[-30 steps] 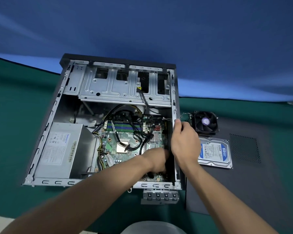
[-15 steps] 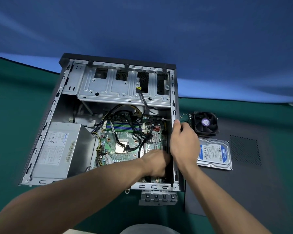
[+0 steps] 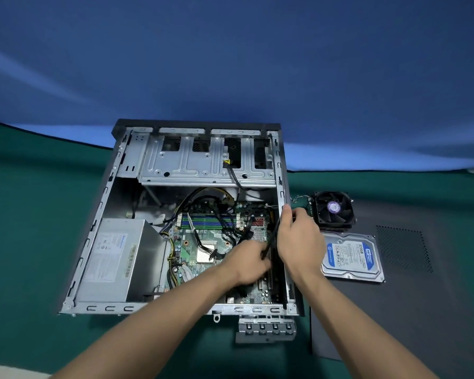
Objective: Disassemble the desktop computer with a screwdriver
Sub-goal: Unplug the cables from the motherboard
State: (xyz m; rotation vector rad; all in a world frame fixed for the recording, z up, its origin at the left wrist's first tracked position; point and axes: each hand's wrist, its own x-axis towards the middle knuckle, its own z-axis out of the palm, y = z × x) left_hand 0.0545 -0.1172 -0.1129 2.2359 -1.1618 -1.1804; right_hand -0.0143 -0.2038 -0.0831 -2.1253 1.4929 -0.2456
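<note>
The desktop computer (image 3: 181, 228) lies on its side, open, on the green table (image 3: 33, 242), its motherboard (image 3: 203, 242) and cables bare to the camera. A second ago the left hand (image 3: 248, 265) was sunk low by the case's right wall. It has since lifted a little, and a thin black cable (image 3: 270, 242) now runs from its curled fingers (image 3: 257, 258) up toward the right hand (image 3: 298, 242); I judge a cable is being freed, not a screw turned. No screwdriver shows.

The left hand's fingers seem closed on the cable's lower end, though motion blur softens them. The right hand still rests on the case's right rim (image 3: 282, 187), thumb and forefinger pinched near the cable's upper end; whether they grip the cable or the metal edge I cannot tell.

Inside the case, the power supply (image 3: 112, 258) sits at the left and the empty drive cage (image 3: 203, 160) at the far end. Right of the case, a cooler fan (image 3: 334, 209) and a hard drive (image 3: 350, 255) lie on a dark side panel (image 3: 422, 296), already removed.
</note>
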